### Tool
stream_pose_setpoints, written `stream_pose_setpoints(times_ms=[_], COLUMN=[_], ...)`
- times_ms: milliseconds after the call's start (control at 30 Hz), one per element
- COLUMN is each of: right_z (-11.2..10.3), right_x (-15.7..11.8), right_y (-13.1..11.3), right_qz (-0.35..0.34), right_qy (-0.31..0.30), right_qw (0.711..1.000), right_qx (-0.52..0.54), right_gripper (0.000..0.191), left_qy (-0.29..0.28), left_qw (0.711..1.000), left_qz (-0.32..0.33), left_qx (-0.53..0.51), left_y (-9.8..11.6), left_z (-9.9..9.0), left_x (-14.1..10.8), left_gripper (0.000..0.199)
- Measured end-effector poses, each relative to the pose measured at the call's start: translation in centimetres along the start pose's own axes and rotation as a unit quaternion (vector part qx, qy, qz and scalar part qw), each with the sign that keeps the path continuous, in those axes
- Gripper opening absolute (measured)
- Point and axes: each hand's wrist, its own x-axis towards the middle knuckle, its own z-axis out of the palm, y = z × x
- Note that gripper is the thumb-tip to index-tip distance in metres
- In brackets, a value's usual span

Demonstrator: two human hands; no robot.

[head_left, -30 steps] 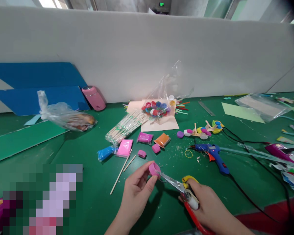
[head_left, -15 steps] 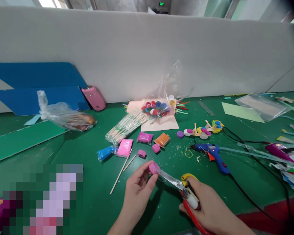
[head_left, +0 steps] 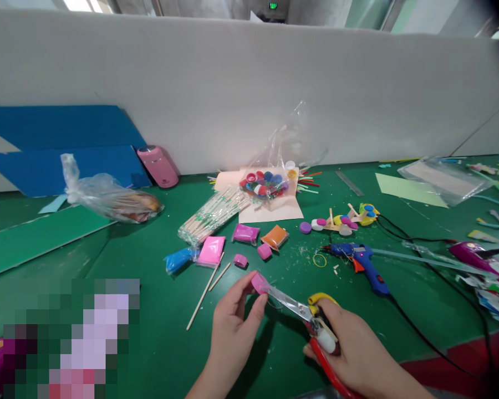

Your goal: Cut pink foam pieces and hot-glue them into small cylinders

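Note:
Between the thumb and fingers of my left hand is a pink bottle cap. My right hand is wrapped round a pair of scissors with red and yellow handles. The blade tips touch the cap's right side, and a thin strand hangs there. A white piece, partly covered by my fingers, shows near the scissors' pivot. Two more pink caps, one on the left and one on the right, lie beyond my left hand. Two wooden sticks rest left of it.
A blue glue gun with a black cord lies to the right, near a craft of caps and sticks. Clay packets, bagged sticks and a bag of caps sit ahead. A pink flask leans against the partition.
The pink cap has turned slightly and shifted a little left in my left hand. The scissors remain against it; other things stay in place.

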Motion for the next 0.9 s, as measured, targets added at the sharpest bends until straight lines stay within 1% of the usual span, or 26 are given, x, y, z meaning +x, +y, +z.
stream_pose_setpoints(times_ms=[133, 300, 567, 667, 767, 900], right_z=[0.0, 0.0, 0.0, 0.0, 0.1, 0.3], right_x=[0.1, 0.3, 0.3, 0.3, 0.4, 0.3], right_y=[0.0, 0.1, 0.3, 0.5, 0.7, 0.9], right_qz=[-0.001, 0.002, -0.007, -0.01, -0.016, -0.016], right_qy=[0.003, 0.006, 0.011, 0.005, -0.002, 0.004], right_qw=[1.0, 1.0, 0.999, 0.998, 0.997, 0.997], right_qx=[0.001, -0.022, -0.052, -0.069, -0.072, -0.074], right_gripper=[0.026, 0.027, 0.029, 0.029, 0.027, 0.026], left_qy=[0.002, 0.003, 0.034, 0.037, 0.032, 0.003], left_qw=[1.0, 1.0, 0.999, 0.999, 0.999, 0.997], left_qz=[0.005, 0.008, 0.013, 0.01, -0.008, -0.064], left_qx=[0.007, 0.014, 0.01, 0.009, -0.008, -0.039], left_y=[-0.2, -0.2, -0.3, -0.3, -0.1, 0.8], left_z=[-0.1, 0.0, 0.3, 0.4, 0.4, 0.1], left_x=[0.0, -0.1, -0.3, -0.4, -0.4, 0.0], left_gripper=[0.032, 0.032, 0.032, 0.033, 0.033, 0.034])
